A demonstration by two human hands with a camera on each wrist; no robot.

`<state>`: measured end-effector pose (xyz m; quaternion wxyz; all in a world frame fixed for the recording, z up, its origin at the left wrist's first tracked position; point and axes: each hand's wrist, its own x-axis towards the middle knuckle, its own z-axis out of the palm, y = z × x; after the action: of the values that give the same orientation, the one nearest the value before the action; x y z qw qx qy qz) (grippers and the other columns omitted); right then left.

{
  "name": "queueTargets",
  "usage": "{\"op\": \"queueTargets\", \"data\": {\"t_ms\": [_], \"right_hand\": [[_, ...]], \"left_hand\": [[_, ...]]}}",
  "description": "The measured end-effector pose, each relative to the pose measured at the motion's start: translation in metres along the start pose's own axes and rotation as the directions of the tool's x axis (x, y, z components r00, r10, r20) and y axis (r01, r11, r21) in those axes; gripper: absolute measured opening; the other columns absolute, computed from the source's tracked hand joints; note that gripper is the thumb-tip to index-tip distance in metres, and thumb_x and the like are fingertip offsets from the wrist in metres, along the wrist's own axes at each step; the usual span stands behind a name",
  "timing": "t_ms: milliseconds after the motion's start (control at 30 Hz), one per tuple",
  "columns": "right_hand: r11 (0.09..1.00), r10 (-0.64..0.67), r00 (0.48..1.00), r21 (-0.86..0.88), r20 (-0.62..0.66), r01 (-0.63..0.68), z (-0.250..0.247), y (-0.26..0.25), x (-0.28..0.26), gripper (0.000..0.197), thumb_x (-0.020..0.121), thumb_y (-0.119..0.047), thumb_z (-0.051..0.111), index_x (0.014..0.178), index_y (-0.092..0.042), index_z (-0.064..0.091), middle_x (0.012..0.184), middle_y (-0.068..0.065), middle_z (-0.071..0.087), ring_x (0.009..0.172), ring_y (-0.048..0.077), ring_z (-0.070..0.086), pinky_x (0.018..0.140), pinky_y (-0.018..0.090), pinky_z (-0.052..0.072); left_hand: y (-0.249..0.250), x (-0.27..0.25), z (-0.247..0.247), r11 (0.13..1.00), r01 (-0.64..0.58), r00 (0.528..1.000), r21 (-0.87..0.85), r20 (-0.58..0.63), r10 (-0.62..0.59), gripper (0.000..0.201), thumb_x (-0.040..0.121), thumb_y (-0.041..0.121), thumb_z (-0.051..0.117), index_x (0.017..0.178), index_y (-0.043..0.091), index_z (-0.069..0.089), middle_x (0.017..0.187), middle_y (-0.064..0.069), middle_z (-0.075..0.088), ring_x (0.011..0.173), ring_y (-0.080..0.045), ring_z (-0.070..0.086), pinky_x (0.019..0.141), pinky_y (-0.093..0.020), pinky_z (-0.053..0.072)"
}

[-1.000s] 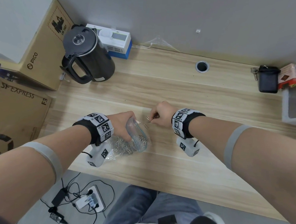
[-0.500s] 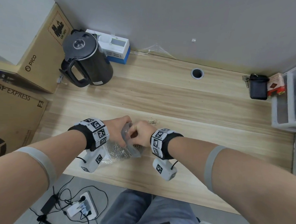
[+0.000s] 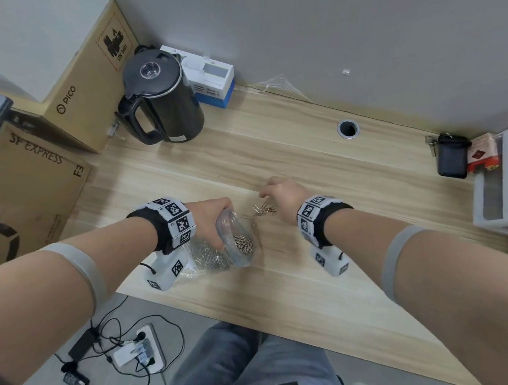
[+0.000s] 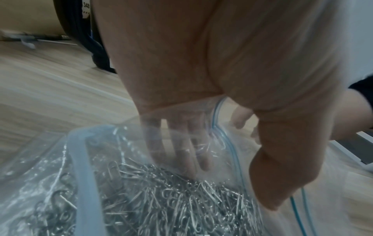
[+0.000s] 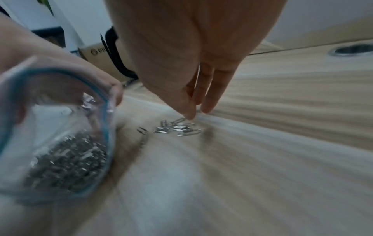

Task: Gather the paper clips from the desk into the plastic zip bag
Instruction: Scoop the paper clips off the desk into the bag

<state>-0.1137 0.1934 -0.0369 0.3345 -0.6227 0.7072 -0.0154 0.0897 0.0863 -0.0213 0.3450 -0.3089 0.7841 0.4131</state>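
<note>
Brown cartons (image 3: 26, 192) lettered "SF EXPRESS", "PICO" beside wooden desk (image 3: 307, 171)

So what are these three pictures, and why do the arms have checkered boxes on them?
No robot here: a person wears three cameras. The boxes strapped to the wrists are two of them; the third sits on the head. The big picture looks down from the head at both arms and a wooden desk. The other two look along each hand.

The left hand grips a clear plastic zip bag, holding its mouth open. Many paper clips are already inside. The right hand reaches down with straight fingers to a little heap of loose paper clips on the desk; it holds nothing yet.

Farther back stand a black kettle and a small black pouch.
</note>
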Motion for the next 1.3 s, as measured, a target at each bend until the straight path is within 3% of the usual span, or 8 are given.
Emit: {"op": "queueTargets", "data": {"t_ms": [167, 300, 567, 767, 867, 1000, 1200, 1300], "right_hand": [[0.996, -0.073, 0.994, -0.048, 0.075, 0.077, 0.008, 0.020, 0.004, 0.052, 0.081, 0.009, 0.052, 0.126, -0.013, 0.065, 0.123, 0.011, 0.053, 0.112, 0.033, 0.048, 0.092, 0.036, 0.040], [0.998, -0.057, 0.997, -0.002, 0.059, 0.057, 0.018, 0.023, 0.012, 0.040, 0.083, -0.003, 0.063, 0.121, -0.016, 0.069, 0.124, 0.010, 0.053, 0.114, 0.028, 0.051, 0.089, 0.022, 0.034], [0.995, 0.021, 0.997, -0.104, 0.079, -0.013, 0.013, 0.026, 0.015, 0.018, 0.091, -0.017, 0.061, 0.099, -0.020, 0.076, 0.101, 0.000, 0.067, 0.098, 0.025, 0.062, 0.080, 0.036, 0.053], [0.991, 0.105, 0.994, -0.078, 0.005, -0.105, 0.012, 0.023, 0.018, 0.016, 0.091, -0.022, 0.060, 0.094, -0.019, 0.076, 0.101, 0.000, 0.068, 0.096, 0.026, 0.063, 0.082, 0.039, 0.055], [0.990, 0.124, 0.992, -0.062, -0.011, -0.124, 0.014, 0.020, 0.023, 0.017, 0.091, -0.024, 0.059, 0.091, -0.018, 0.075, 0.099, 0.003, 0.067, 0.094, 0.027, 0.063, 0.081, 0.039, 0.055], [0.993, 0.110, 0.994, -0.038, -0.011, -0.110, 0.015, 0.014, 0.029, 0.018, 0.093, -0.024, 0.058, 0.093, -0.017, 0.075, 0.100, 0.004, 0.067, 0.094, 0.027, 0.062, 0.081, 0.037, 0.054], [0.999, 0.037, 0.999, -0.023, 0.013, -0.037, 0.020, 0.007, 0.030, 0.034, 0.077, -0.045, 0.058, 0.089, -0.016, 0.071, 0.096, 0.001, 0.064, 0.094, 0.024, 0.059, 0.080, 0.038, 0.054], [0.997, -0.004, 1.000, -0.071, 0.028, 0.006, 0.020, 0.006, 0.031, 0.047, 0.073, -0.050, 0.072, 0.105, -0.017, 0.069, 0.106, 0.000, 0.057, 0.107, 0.022, 0.050, 0.089, 0.038, 0.048]], "left_hand": [[0.000, 0.001, -0.001, 1.000, -0.002, 1.000, -0.007, -0.005, 0.002, 0.072, 0.069, 0.018, 0.089, 0.123, 0.019, 0.041, 0.096, 0.003, 0.059, 0.069, -0.006, 0.055, 0.043, -0.011, 0.040], [-0.001, 0.002, 0.000, 1.000, 0.016, 1.000, -0.024, -0.004, -0.017, 0.074, 0.067, 0.019, 0.089, 0.123, 0.021, 0.041, 0.099, -0.002, 0.063, 0.069, -0.011, 0.059, 0.048, -0.020, 0.046], [-0.002, 0.004, -0.003, 0.999, 0.014, 1.000, -0.038, 0.002, -0.014, 0.070, 0.067, 0.017, 0.087, 0.122, 0.020, 0.043, 0.101, -0.005, 0.066, 0.071, -0.014, 0.062, 0.052, -0.026, 0.050], [-0.003, 0.004, -0.004, 0.999, 0.009, 1.000, -0.033, -0.004, -0.009, 0.070, 0.065, 0.021, 0.088, 0.119, 0.023, 0.043, 0.099, -0.003, 0.065, 0.074, -0.017, 0.063, 0.054, -0.031, 0.052], [-0.004, 0.003, -0.005, 1.000, 0.016, 1.000, -0.009, -0.014, -0.016, 0.073, 0.061, 0.027, 0.088, 0.118, 0.027, 0.043, 0.100, -0.005, 0.066, 0.086, -0.029, 0.070, 0.066, -0.046, 0.061], [-0.006, 0.003, -0.005, 1.000, 0.008, 1.000, -0.020, -0.020, -0.009, 0.073, 0.060, 0.030, 0.089, 0.118, 0.027, 0.044, 0.101, -0.005, 0.067, 0.090, -0.029, 0.070, 0.071, -0.051, 0.061], [-0.008, 0.003, -0.006, 0.999, 0.004, 1.000, -0.035, -0.014, -0.005, 0.075, 0.062, 0.030, 0.090, 0.120, 0.025, 0.044, 0.104, -0.005, 0.065, 0.090, -0.027, 0.069, 0.070, -0.045, 0.061], [-0.011, 0.004, -0.006, 0.999, 0.001, 1.000, -0.044, -0.019, -0.002, 0.077, 0.061, 0.030, 0.091, 0.122, 0.025, 0.044, 0.105, -0.004, 0.064, 0.092, -0.026, 0.068, 0.072, -0.044, 0.061]]}}
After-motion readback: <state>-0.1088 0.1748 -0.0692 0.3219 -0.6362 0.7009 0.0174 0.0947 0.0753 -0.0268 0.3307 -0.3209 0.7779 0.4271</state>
